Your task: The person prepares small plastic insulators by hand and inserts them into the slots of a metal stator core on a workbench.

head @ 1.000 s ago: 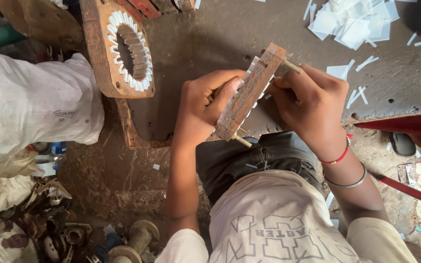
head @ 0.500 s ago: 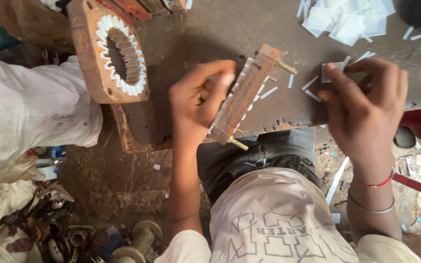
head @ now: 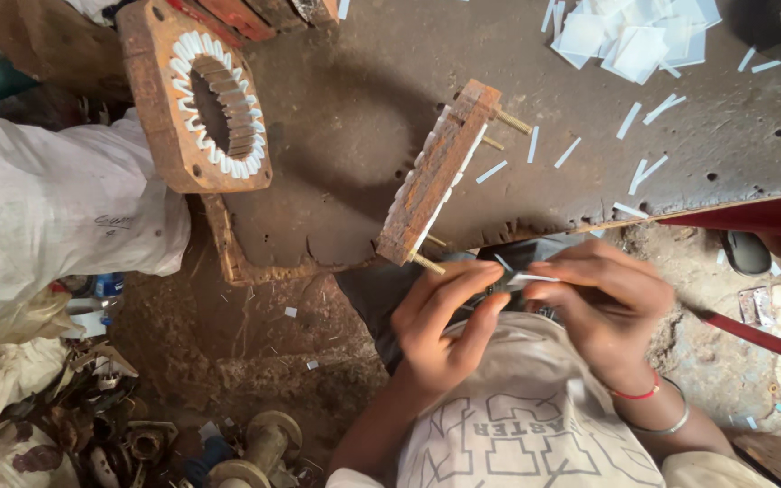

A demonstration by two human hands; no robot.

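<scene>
A big white sack [head: 47, 226] lies left of the rusty block [head: 436, 176]. Below the block, the left hand [head: 440, 330] and right hand [head: 603, 303] pinch one white strip [head: 528, 278] between their fingertips.

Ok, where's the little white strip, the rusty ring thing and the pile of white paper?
white strip [head: 528, 278], head view, its middle between both hands.
rusty ring [head: 151, 117], head view, left frame.
paper pile [head: 639, 36], head view, middle sheet.

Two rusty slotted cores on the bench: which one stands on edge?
The core nearer the hands, tilted on edge, pegs sticking out; the other core lies flat at the bench corner.
</scene>
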